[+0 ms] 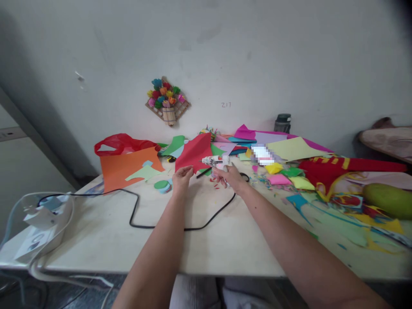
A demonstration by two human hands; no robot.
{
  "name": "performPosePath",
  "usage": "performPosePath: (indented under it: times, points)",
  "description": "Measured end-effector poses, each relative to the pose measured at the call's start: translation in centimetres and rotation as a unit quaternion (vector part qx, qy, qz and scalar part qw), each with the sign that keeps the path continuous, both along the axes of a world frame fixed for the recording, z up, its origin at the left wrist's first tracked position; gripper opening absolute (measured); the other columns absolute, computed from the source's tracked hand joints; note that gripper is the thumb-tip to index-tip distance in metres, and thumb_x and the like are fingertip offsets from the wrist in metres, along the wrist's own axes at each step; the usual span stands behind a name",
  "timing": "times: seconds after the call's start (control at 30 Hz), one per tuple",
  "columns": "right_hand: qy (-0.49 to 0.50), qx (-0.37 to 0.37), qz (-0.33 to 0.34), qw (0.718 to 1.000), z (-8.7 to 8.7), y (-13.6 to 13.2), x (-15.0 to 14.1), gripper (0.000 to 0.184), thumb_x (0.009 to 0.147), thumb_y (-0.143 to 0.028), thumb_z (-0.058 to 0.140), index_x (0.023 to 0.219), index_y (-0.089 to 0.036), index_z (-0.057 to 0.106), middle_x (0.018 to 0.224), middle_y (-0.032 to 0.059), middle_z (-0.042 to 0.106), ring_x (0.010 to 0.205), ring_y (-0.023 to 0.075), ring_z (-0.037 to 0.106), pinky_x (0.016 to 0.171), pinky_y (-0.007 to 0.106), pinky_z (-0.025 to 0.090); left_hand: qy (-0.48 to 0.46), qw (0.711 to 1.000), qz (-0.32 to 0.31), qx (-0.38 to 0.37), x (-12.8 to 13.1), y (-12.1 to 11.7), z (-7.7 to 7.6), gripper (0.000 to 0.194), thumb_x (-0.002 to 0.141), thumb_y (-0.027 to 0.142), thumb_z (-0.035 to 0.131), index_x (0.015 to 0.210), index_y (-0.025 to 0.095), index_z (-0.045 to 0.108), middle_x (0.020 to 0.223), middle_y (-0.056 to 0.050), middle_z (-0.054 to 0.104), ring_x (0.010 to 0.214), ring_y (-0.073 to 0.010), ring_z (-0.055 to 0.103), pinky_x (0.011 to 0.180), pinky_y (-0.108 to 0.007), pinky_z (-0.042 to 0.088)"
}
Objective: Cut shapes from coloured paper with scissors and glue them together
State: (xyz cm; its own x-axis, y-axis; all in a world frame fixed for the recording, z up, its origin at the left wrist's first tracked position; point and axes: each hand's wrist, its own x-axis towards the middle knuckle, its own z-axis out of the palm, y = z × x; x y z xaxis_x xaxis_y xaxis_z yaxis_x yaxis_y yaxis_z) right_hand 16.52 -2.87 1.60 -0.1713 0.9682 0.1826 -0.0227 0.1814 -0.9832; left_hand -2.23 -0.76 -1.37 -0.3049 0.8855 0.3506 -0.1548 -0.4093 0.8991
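My right hand (232, 177) is wrapped round the handle of a white hot glue gun (210, 161), whose nozzle points left. A black cord (206, 226) curves across the table below my hands. My left hand (183, 177) is closed in a pinch just left of the nozzle; whatever is between its fingertips is too small to make out. Behind both hands lies a sheet of red paper (195, 150). A dark stick-like thing (203, 173) rests under the glue gun. Round green and blue paper discs (161, 185) lie to the left of my left hand.
Orange paper (128, 167) and a red plastic bag (120, 143) lie at the left. A white power strip (61, 214) with cables sits at the left edge. On the right are a phone (262, 154), small colourful packets (279, 179), paper scraps (341, 223), a green fruit (391, 201) and a dark bottle (282, 123).
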Motion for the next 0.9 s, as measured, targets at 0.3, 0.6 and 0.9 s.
performPosePath:
  times: [0.3,0.6,0.9]
  points:
    - [-0.055,-0.002,0.008,0.998,0.3,-0.4,-0.2,0.025,0.071,-0.035,0.062,0.064,-0.013,0.053,0.046,-0.0019,0.056,0.028,0.0039,0.036,0.029,0.018,0.028,-0.109,0.991,-0.062,-0.042,-0.1,0.0,-0.1,0.037,0.053,0.020,0.077,0.083,0.011,0.059,0.066,-0.001,0.064,0.065,-0.0143,0.064,0.078,-0.035,0.051]
    - [-0.104,0.027,0.013,0.994,-0.5,0.1,-0.3,0.030,0.069,-0.041,0.063,0.062,-0.013,0.055,0.048,0.0001,0.058,0.029,0.0039,0.037,0.029,0.017,0.028,-0.142,0.982,-0.099,-0.071,0.0,-0.7,0.3,0.030,0.062,0.015,0.071,0.086,0.013,0.052,0.066,-0.003,0.066,0.070,-0.0229,0.068,0.076,-0.039,0.053]
    - [-0.156,0.032,-0.002,0.987,-0.5,0.2,-0.5,0.032,0.072,-0.045,0.060,0.067,-0.013,0.057,0.053,0.0009,0.059,0.030,0.0040,0.038,0.028,0.017,0.030,-0.135,0.981,-0.113,-0.087,0.1,-1.2,0.6,0.026,0.060,0.011,0.071,0.074,0.014,0.050,0.064,-0.003,0.065,0.071,-0.0214,0.068,0.079,-0.037,0.051]
